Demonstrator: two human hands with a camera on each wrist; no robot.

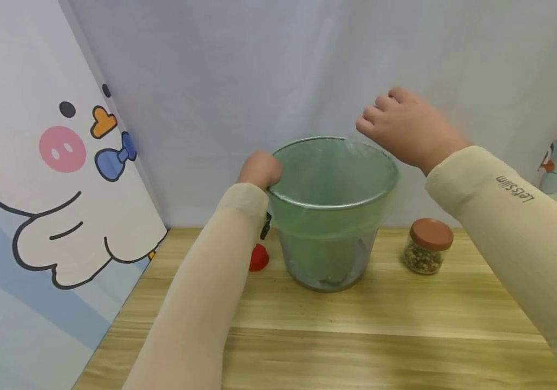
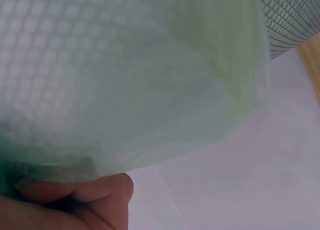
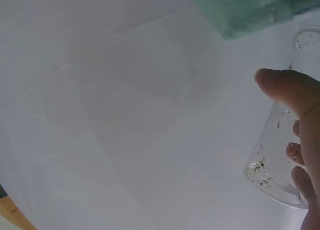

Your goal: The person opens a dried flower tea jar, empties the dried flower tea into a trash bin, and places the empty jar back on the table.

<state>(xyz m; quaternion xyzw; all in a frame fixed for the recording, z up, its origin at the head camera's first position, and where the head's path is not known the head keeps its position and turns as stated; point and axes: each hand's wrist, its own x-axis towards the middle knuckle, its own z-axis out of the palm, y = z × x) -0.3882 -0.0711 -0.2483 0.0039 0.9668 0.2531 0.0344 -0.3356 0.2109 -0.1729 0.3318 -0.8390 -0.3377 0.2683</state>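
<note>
A bin (image 1: 327,265) stands upright on the table, lined with a thin green plastic bag (image 1: 327,216) folded down over its rim. In the left wrist view, the bin's wire mesh (image 2: 292,17) shows beside the bag. My left hand (image 1: 260,169) is at the left side of the rim, its fingers pinching the hanging edge of the bag. Raised over the right side of the rim, my right hand (image 1: 407,127) grips a clear cup (image 3: 272,155) with its fingers curled round it. Small dark specks cling inside the cup, which is nearly invisible in the head view.
Right of the bin, a jar (image 1: 428,246) with a brown lid holds dried, speckled contents. A small red object (image 1: 259,258) sits left of the bin, partly behind the left sleeve. The wooden table (image 1: 332,346) meets a pale curtain (image 1: 259,70) at the back.
</note>
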